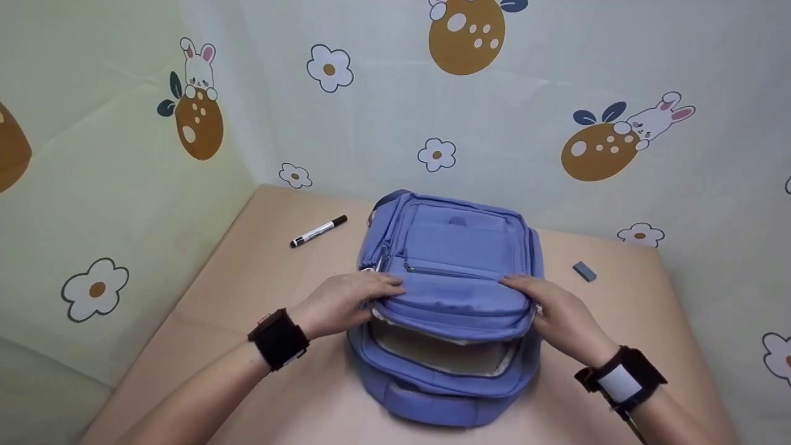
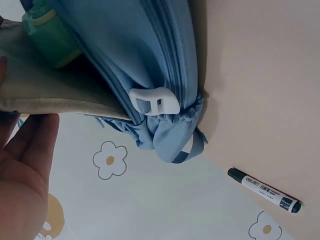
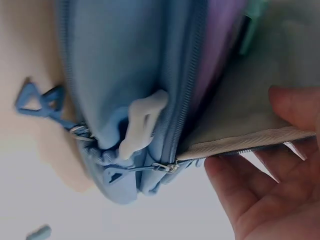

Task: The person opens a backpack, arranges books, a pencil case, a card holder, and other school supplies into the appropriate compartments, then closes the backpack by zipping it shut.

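Observation:
A blue backpack lies on the table with its main compartment unzipped, the opening toward the near side. My left hand grips the left edge of its front flap, thumb inside and fingers outside. On the opposite edge my right hand pinches the flap the same way, thumb against the pale lining. Held up between both hands, the flap leaves a gap into the bag. Inside, the left wrist view shows a green object, partly hidden; a purple surface shows in the right wrist view.
A black-and-white marker lies on the table left of the backpack. To the right sits a small grey-blue block. Patterned cloth walls stand behind and left of the table. Zipper pulls hang at the bag's side.

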The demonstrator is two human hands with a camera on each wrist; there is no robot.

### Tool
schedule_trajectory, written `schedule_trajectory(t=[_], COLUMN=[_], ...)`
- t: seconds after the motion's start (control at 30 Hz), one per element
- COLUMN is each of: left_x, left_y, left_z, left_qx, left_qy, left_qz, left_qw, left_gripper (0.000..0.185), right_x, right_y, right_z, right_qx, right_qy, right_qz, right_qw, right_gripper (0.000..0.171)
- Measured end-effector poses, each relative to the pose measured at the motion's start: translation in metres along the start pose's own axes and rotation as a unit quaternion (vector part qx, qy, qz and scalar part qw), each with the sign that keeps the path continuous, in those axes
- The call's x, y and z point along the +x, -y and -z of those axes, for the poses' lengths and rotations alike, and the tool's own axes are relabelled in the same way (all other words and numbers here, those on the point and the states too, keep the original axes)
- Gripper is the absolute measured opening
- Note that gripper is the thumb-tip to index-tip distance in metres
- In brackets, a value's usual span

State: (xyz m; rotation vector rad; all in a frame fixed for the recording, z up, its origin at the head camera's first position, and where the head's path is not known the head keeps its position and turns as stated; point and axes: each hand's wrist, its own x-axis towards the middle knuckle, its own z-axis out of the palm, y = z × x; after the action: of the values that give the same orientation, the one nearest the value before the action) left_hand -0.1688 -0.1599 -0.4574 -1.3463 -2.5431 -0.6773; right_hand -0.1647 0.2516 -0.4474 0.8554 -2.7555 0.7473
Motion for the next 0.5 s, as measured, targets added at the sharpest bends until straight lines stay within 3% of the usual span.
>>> schedule_trajectory(t=[0.23, 0.4, 0.5], left_x=[-0.005, -0.008, -0.012], left_y=[-0.004, -0.006, -0.006], left_z=[-0.014, -0.021, -0.019], left_qx=[0.01, 0.012, -0.006], left_qy=[0.027, 0.045, 0.066], left_qz=[0.012, 0.017, 0.037], left_qw=[0.9995, 0.9988, 0.9971], left_gripper=[0.051, 0.043, 0.044], right_x=[-0.022, -0.03, -0.031], right_y=[0.0, -0.003, -0.003], right_z=[-0.015, -0.025, -0.029], right_qx=[-0.076, -0.081, -0.079], right_qy=[-0.06, -0.054, -0.042], right_qz=[0.085, 0.092, 0.085], right_qw=[0.992, 0.991, 0.992], right_gripper=[0.053, 0.051, 0.05])
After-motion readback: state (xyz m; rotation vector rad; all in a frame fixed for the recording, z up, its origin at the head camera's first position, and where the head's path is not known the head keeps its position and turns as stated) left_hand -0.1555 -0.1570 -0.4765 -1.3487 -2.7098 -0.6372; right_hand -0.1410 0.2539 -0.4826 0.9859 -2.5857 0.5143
